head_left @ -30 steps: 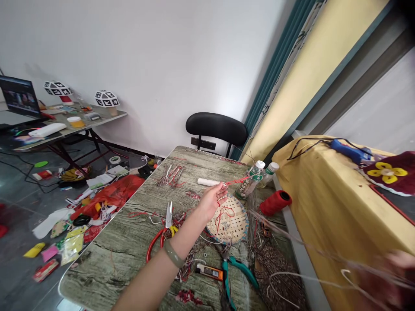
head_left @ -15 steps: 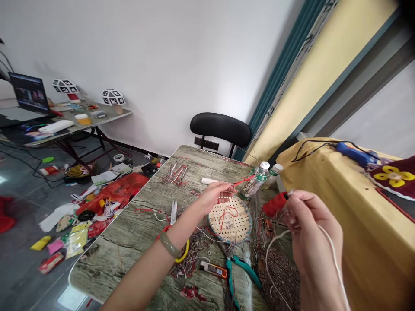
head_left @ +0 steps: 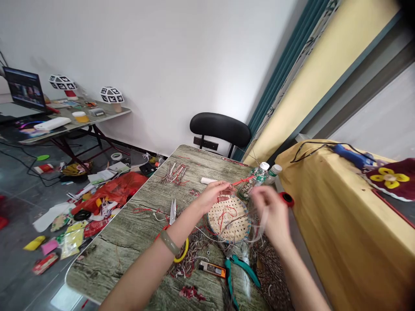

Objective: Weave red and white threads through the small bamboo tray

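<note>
Head: hands (head_left: 212, 196) (head_left: 272, 211) over littered table (head_left: 126, 233); black chair (head_left: 220, 128) beyond, white wall (head_left: 145, 56).

Soft, even indoor light fills the room, brightest on the white wall (head_left: 181, 65). A narrow glare streaks the tabletop (head_left: 129, 242), and a pale gleam shows on the floor (head_left: 16, 272). Motion smears the right hand (head_left: 270, 211); wide-angle distortion stretches the edges, and the upper-right corner darkens.

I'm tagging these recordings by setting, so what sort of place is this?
Probably a small craft workspace indoors, perhaps in a home: the wood-patterned table holds scissors, teal-handled pliers and a tangle of cord scraps.
</note>
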A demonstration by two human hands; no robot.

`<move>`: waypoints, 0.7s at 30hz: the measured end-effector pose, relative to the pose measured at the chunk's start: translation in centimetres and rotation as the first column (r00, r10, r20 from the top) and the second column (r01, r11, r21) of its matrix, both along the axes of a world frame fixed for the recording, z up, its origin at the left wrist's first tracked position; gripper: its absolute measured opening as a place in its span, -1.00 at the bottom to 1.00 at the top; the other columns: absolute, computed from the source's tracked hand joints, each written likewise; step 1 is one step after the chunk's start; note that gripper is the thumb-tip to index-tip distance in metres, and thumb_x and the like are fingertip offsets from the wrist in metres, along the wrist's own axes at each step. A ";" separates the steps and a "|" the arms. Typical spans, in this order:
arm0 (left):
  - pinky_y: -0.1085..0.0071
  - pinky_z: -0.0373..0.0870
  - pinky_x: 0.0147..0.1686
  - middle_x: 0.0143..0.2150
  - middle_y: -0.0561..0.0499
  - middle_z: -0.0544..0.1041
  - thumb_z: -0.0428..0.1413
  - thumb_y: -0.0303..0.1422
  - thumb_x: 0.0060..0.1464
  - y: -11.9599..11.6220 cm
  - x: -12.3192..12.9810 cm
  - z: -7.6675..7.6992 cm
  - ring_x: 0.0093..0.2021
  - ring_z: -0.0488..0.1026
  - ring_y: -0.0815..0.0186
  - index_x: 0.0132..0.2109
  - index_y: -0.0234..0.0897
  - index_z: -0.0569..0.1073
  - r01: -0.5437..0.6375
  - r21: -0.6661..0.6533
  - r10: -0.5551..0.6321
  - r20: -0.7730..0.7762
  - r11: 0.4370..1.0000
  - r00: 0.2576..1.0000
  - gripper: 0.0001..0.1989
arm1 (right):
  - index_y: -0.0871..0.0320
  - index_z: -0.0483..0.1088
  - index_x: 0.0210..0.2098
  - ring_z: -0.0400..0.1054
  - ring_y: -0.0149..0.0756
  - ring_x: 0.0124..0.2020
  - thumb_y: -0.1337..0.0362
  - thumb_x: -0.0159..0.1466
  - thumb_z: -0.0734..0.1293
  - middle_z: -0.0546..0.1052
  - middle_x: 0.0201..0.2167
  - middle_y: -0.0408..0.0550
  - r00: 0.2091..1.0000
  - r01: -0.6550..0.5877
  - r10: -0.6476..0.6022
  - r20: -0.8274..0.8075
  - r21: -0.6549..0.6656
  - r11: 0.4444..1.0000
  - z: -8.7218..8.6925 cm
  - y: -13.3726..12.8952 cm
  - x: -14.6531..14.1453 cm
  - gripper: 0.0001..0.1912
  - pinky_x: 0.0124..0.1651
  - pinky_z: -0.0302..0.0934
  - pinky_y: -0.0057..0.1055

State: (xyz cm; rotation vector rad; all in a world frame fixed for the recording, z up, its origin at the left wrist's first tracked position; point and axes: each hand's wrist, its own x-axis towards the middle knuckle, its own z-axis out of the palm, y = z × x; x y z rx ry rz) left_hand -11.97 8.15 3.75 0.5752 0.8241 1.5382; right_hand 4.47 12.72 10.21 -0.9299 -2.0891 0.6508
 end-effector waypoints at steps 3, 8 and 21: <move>0.38 0.28 -0.23 -0.28 -0.06 0.53 0.17 -0.32 -0.07 0.2 -0.2 -0.5 -0.25 0.43 0.29 -0.33 -0.31 0.48 -0.023 -0.012 0.023 -0.032 1.000 0.999 -0.85 | 0.18 0.41 -0.34 0.35 -0.26 -0.41 0.32 0.11 0.24 0.47 -0.40 -0.03 0.943 -0.122 0.153 0.295 -0.121 0.985 -6.2 1.5 0.2 -0.85 -0.34 0.17 -0.39; 0.44 0.27 -0.31 -0.30 -0.06 0.53 0.16 -0.31 -0.06 0.2 -0.3 -1.2 -0.29 0.43 0.32 -0.34 -0.33 0.49 -0.047 -0.021 0.045 -0.091 0.999 0.995 -0.84 | 0.22 0.35 -0.05 0.18 -0.13 0.05 0.32 -0.03 0.39 0.33 0.03 0.11 0.729 -0.273 0.384 0.567 -0.273 0.922 -11.5 3.1 -0.3 -0.48 0.05 0.03 -0.22; 0.45 0.24 -0.34 -0.33 -0.03 0.51 0.18 -0.29 -0.10 0.2 0.0 -1.6 -0.33 0.41 0.34 -0.36 -0.32 0.49 -0.094 -0.081 0.085 -0.116 0.992 0.990 -0.83 | 0.21 0.33 -0.16 0.29 -0.26 -0.13 0.24 0.26 0.22 0.39 -0.13 -0.02 0.686 -0.247 0.334 0.646 -0.224 0.943 -15.2 -0.9 -2.2 -0.79 -0.09 0.20 -0.17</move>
